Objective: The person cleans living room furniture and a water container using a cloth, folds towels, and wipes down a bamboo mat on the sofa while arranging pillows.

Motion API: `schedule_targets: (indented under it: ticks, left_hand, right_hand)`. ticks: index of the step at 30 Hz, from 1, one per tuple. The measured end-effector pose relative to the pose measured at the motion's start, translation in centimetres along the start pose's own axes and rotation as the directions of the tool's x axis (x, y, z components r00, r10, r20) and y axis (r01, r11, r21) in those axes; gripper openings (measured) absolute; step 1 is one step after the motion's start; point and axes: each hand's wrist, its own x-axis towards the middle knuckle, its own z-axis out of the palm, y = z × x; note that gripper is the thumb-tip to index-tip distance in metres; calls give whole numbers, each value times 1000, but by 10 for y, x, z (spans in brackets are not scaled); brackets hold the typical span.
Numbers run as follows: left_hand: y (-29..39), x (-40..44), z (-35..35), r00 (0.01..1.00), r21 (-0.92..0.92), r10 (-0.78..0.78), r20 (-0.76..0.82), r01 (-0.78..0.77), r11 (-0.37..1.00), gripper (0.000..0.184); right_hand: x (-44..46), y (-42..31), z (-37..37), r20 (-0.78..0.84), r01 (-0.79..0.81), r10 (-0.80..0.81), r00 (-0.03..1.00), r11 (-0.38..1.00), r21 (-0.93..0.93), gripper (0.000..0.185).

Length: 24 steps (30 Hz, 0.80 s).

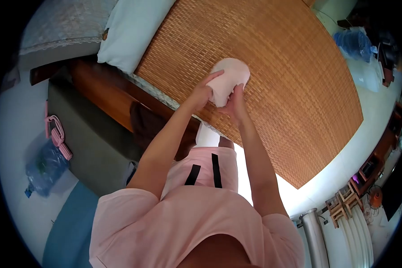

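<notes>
A pale pink, rounded bundle that looks like folded cloth [230, 80] is held just over the woven brown mat [272, 111]. My left hand [204, 91] grips its left side, with the fingers along the edge. On its lower right side my right hand [235, 103] has hold of it, thumb pointing up along the surface. Parts of the fingers of both hands are hidden by the bundle.
A white pillow or folded cloth [131, 33] lies at the mat's upper left. Dark wood [107, 98] runs along the bed's side. Plastic bags [47, 167] are at the far left, large water bottles [355, 44] upper right, wooden stools [344, 205] lower right.
</notes>
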Motion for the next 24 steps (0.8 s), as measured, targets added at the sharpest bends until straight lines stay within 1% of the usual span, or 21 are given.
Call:
schedule_targets:
  ticks: [1,2,3,4,6,7,8,10,11,12,14,15,16,17,18,19,20,22,23,24]
  left_hand:
    - [-2,-12,-6,996,-57,54,77,-49,997,82]
    - [-3,-25,-11,983,-117,111,149,-94,989,83]
    - [2,-39,-13,975,-193,103,196,-65,979,81]
    - [2,-50,-12,974,-121,126,190,-104,987,80]
    - [2,-68,-11,967,21,177,183,-184,983,78]
    - [8,-77,-15,936,160,258,238,-300,940,84]
    - [9,-82,-19,926,90,297,234,-324,942,83]
    - [6,-93,-30,903,-51,384,190,-382,923,81]
    - [1,-89,-40,935,-52,353,-41,-355,934,75]
    - [-2,-90,-46,926,101,366,-90,-357,929,73]
    - [-3,-94,-54,901,391,395,-179,-303,869,69]
    - [15,-109,-41,962,-84,252,-107,-261,962,62]
    - [20,-117,-49,971,-222,235,-45,-239,945,59]
    - [23,-125,-57,974,-355,224,25,-201,913,55]
    - [26,-132,-64,970,-478,222,100,-149,866,52]
    - [26,-135,-65,983,-450,184,9,-161,878,43]
    - [28,-138,-67,972,-479,217,-95,-236,846,42]
    - [31,-146,-74,919,-511,253,-302,-380,771,39]
    - [29,-148,-85,899,-529,236,-369,-412,742,38]
    - [32,-150,-91,857,-484,287,-427,-485,728,38]
  right_hand:
    - [-10,-7,14,52,-19,11,999,985,169,64]
    - [-12,-7,19,81,14,-28,996,986,165,63]
    - [-12,-7,25,112,49,-68,991,985,163,63]
    - [-13,-8,31,141,84,-107,984,983,163,63]
    - [-19,-11,43,114,92,-99,989,994,65,57]
    - [-22,-12,49,102,96,-97,990,995,14,54]
    - [-24,-11,53,94,104,-105,990,994,22,52]
    - [-24,-5,58,98,98,-100,990,995,28,49]
    - [-25,-1,61,131,89,-91,987,996,23,50]
    - [-26,1,62,165,80,-82,983,997,19,52]
    - [-28,8,71,259,46,-48,965,999,14,55]
    - [-31,10,76,315,22,-24,949,1000,10,57]
    - [-31,11,79,363,-2,0,932,1000,5,59]
    - [-27,13,78,407,-77,55,912,996,39,60]
    - [-27,14,88,411,-84,60,910,996,40,60]
    - [-28,13,99,415,-88,64,907,995,39,60]
    - [-28,11,110,420,-95,71,905,995,37,60]
    - [-17,8,138,316,-71,135,939,976,-205,63]
    - [-14,6,151,258,-63,153,954,944,-325,65]
    - [-17,3,163,263,-18,123,957,929,-370,66]
